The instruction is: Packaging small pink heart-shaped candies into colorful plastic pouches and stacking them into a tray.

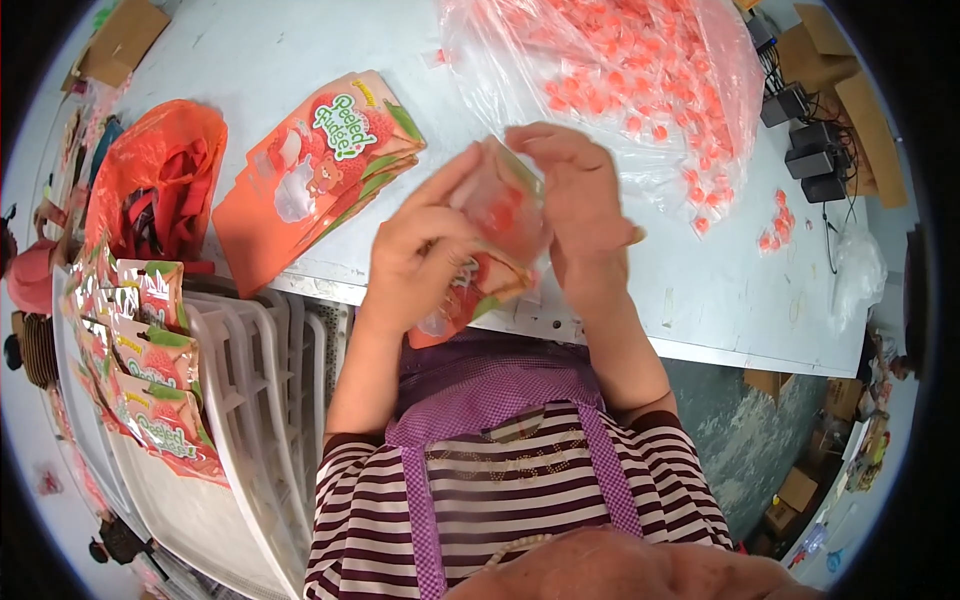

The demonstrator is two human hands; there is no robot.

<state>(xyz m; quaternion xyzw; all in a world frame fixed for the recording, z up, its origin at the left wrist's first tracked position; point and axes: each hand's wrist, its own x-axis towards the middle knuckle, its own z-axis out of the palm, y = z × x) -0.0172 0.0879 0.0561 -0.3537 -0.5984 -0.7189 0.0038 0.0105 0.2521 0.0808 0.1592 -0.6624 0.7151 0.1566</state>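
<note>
A red printed candy pouch [462, 310] is tilted between my hands above the table's front edge. Its mouth is spread, and reddish candies in clear wrap [500, 212] show there. My left hand [425, 255] is closed round the pouch's left side, thumb across its front. Against the other side, my right hand [588, 200] curls its fingers over the upper edge; motion blurs them a little. To the left of my hands lies a fanned stack of flat printed pouches [325, 160]. Beyond my right hand, a large clear bag [640, 70] spills many small wrapped red candies.
Filled pouches [160, 400] lie on stacked white plastic trays [240, 400] at my left. A red plastic bag [160, 165] stands at the table's left edge. Loose candies [776, 225], black power adapters [815, 160] and cardboard boxes [865, 120] are at the right.
</note>
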